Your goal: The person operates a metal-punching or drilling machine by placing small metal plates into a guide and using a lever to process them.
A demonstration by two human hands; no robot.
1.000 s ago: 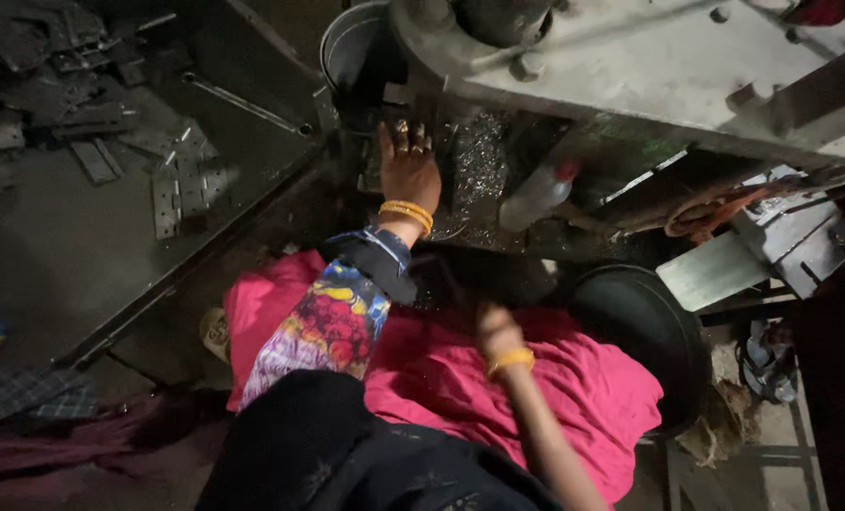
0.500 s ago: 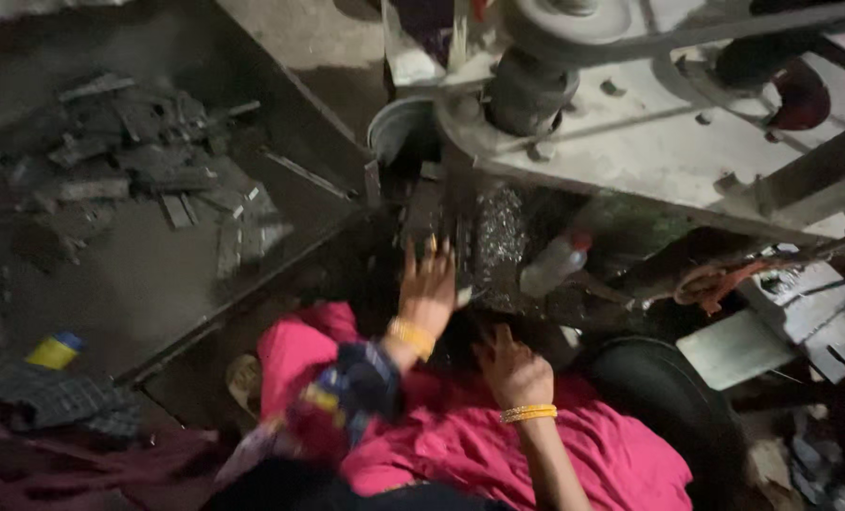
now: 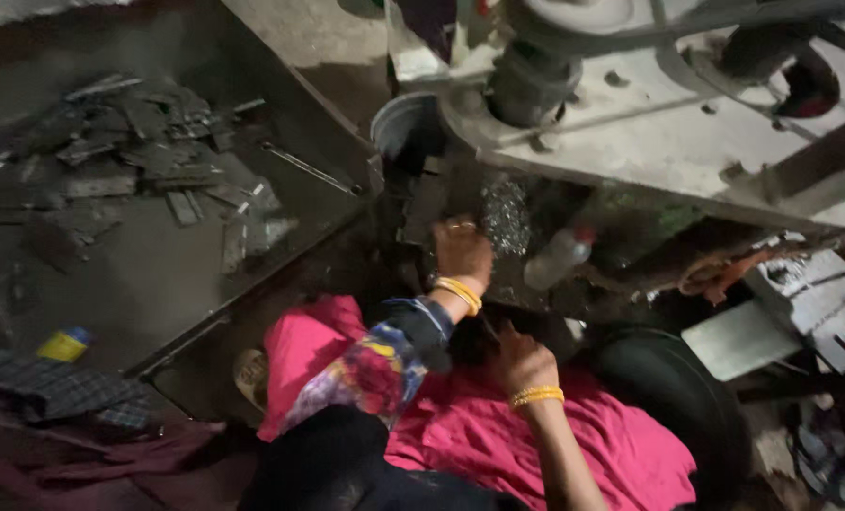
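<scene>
My left hand (image 3: pixel 460 251), with rings and yellow bangles under a colourful sleeve, reaches into the dark gap beneath a grey metal machine (image 3: pixel 649 142). It is right beside a heap of small shiny metal pieces (image 3: pixel 506 216). Its fingers point away from me, so what they hold is hidden. My right hand (image 3: pixel 522 360), also with yellow bangles, rests curled at the edge of the pink cloth (image 3: pixel 612 445) on my lap, near the same dark gap. Whether it holds anything is unclear.
A clear plastic bottle (image 3: pixel 557 257) lies right of the shiny heap. A round grey container (image 3: pixel 408 123) stands by the machine. Scrap metal strips (image 3: pixel 157 161) litter the dark surface at left. A yellow-blue object (image 3: pixel 62 343), checked cloth (image 3: pixel 53 388) and black round object (image 3: pixel 668 388) lie nearby.
My left hand dropped back from the shiny heap with fingers spread, then returned beside it. My right hand rose from my lap toward the gap. The view shifted.
</scene>
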